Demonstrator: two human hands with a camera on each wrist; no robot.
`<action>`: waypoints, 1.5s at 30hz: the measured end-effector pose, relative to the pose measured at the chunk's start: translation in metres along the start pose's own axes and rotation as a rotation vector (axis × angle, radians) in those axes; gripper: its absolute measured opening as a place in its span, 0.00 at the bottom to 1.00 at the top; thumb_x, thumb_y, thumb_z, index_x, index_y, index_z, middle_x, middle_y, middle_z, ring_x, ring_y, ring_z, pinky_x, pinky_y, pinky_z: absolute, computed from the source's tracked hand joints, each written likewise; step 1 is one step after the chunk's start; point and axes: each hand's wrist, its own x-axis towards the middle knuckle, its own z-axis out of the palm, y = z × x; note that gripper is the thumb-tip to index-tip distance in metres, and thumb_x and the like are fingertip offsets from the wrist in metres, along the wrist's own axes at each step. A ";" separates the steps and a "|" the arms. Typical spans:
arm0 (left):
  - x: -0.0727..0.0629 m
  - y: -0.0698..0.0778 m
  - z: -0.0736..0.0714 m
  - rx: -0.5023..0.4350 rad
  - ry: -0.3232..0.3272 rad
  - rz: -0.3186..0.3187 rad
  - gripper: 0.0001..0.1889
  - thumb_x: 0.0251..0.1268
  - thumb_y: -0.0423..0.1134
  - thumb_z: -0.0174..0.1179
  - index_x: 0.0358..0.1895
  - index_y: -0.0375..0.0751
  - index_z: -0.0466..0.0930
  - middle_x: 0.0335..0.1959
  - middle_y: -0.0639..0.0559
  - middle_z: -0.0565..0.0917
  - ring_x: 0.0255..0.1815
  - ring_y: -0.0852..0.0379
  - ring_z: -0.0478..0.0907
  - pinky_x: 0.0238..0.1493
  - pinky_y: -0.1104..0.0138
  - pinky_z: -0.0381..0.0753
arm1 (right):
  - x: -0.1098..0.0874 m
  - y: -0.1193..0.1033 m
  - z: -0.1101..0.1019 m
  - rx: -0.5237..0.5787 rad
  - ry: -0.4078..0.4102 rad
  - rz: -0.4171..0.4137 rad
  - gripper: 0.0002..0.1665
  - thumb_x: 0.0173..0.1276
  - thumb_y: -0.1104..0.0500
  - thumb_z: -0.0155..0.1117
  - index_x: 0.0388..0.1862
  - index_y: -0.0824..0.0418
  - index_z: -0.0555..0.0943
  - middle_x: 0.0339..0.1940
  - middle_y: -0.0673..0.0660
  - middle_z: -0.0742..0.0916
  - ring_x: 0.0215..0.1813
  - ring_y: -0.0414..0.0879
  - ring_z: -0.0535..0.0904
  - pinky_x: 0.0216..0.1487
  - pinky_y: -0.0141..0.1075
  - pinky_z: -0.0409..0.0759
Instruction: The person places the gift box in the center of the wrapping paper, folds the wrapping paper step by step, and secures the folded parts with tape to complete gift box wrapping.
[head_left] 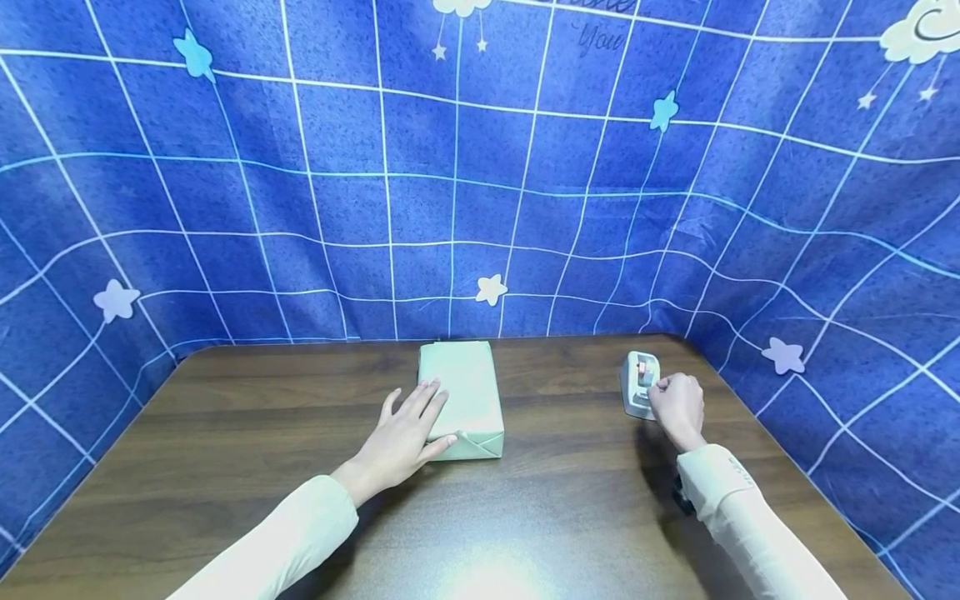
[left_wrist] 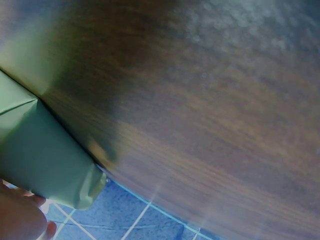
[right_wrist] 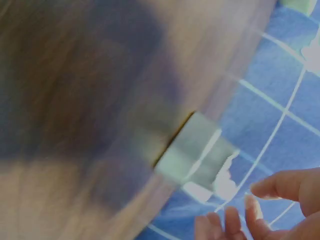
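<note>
A box wrapped in pale green paper lies on the wooden table. My left hand rests on its near left part, fingers spread over the top and the thumb along the near end. In the left wrist view, the folded paper of the wrapped box shows beside the fingertips. To the right stands a grey tape dispenser. My right hand is at its right side, fingers bent. In the right wrist view, thumb and forefinger come close together beside the toothed end of the tape dispenser, the other fingers loosely bent.
The brown wood-grain table reaches back to a blue curtain with a white grid and stars. This curtain also runs along both sides. A bright glare lies on the table's near middle.
</note>
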 end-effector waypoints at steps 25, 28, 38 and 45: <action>0.001 -0.001 -0.001 -0.015 -0.006 0.017 0.36 0.66 0.62 0.41 0.68 0.39 0.57 0.71 0.42 0.57 0.72 0.46 0.53 0.65 0.40 0.47 | -0.045 -0.077 0.039 0.311 -0.117 -0.388 0.03 0.55 0.70 0.62 0.29 0.64 0.79 0.24 0.57 0.85 0.28 0.44 0.78 0.32 0.31 0.74; 0.000 -0.002 -0.002 -0.015 -0.022 0.020 0.36 0.66 0.62 0.41 0.69 0.39 0.56 0.71 0.42 0.56 0.72 0.46 0.52 0.66 0.41 0.46 | -0.051 -0.084 0.042 0.350 -0.139 -0.402 0.04 0.55 0.70 0.63 0.29 0.64 0.79 0.24 0.56 0.85 0.28 0.44 0.78 0.32 0.31 0.74; 0.000 -0.003 -0.002 0.027 -0.025 0.039 0.36 0.66 0.61 0.41 0.69 0.38 0.56 0.71 0.41 0.57 0.71 0.45 0.54 0.66 0.42 0.49 | -0.064 -0.101 0.051 0.432 -0.245 -0.400 0.11 0.53 0.72 0.64 0.37 0.65 0.80 0.24 0.55 0.86 0.28 0.44 0.81 0.34 0.30 0.76; -0.001 -0.003 -0.002 0.061 -0.007 0.045 0.35 0.66 0.60 0.42 0.68 0.38 0.58 0.70 0.41 0.59 0.70 0.45 0.56 0.66 0.42 0.50 | -0.071 -0.112 0.053 0.442 -0.319 -0.382 0.04 0.57 0.63 0.64 0.27 0.64 0.80 0.26 0.56 0.86 0.27 0.39 0.76 0.32 0.27 0.73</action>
